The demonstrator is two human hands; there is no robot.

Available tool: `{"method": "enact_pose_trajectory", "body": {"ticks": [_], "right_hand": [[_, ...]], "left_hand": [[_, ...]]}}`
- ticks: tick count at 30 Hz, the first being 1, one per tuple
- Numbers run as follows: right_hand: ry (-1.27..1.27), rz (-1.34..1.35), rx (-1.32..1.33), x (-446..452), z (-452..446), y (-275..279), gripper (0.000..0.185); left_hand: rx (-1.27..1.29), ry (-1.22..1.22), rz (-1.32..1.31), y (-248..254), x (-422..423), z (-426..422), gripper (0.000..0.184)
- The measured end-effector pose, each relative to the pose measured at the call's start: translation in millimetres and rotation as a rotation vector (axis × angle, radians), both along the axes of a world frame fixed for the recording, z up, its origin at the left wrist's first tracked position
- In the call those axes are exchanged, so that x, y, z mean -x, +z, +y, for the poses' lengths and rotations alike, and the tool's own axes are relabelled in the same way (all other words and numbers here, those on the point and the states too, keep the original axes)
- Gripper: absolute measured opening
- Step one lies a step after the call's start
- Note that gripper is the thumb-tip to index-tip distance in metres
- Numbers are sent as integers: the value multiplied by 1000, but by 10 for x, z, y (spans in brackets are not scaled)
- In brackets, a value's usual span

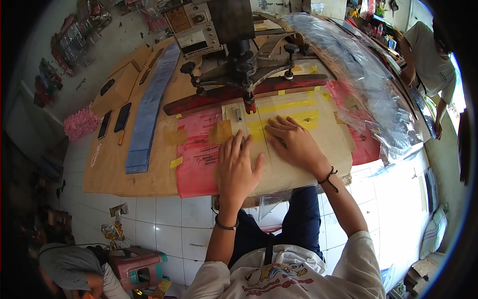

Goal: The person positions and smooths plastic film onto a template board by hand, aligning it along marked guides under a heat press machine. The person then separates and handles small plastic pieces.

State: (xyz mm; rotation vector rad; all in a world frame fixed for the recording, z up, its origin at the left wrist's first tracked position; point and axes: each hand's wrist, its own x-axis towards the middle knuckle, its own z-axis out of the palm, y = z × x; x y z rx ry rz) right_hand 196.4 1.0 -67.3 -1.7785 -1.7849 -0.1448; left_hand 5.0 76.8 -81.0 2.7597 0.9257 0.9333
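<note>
My left hand lies palm down with fingers stretched, at the left edge of a tan sheet and near a red sheet. My right hand rests on the tan sheet over strips of yellow tape, fingers extended and thumb apart. Neither hand grips anything. A small metal piece sits on the sheet just beyond my left fingertips. Above them hangs a machine head with black knobs and a red-tipped end. A long dark red bar lies crosswise behind the tan sheet.
On the wooden board's left are a blue strip, two phone-like black objects and a stick with an orange handle. Clear plastic sheeting covers the right. One person stands right; another is low left beside a stool.
</note>
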Motion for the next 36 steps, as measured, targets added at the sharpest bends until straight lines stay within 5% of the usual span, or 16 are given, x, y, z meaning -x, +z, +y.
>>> {"method": "enact_pose_trajectory", "body": {"ticks": [5, 11, 15, 24, 36], "right_hand": [[-2, -5, -9, -10, 6, -18, 32], [3, -14, -6, -4, 8, -36, 33], [6, -26, -3, 13, 6, -5, 34], [3, -15, -5, 25, 10, -3, 33], [1, 23, 32, 34, 7, 30, 35]], "left_hand": [[-2, 40, -41, 44, 20, -41, 50], [421, -78, -353, 40, 197, 125, 46], [454, -202, -223, 94, 306, 257, 47], [90, -129, -60, 29, 226, 129, 49], [119, -128, -6, -12, 245, 143, 43]]}}
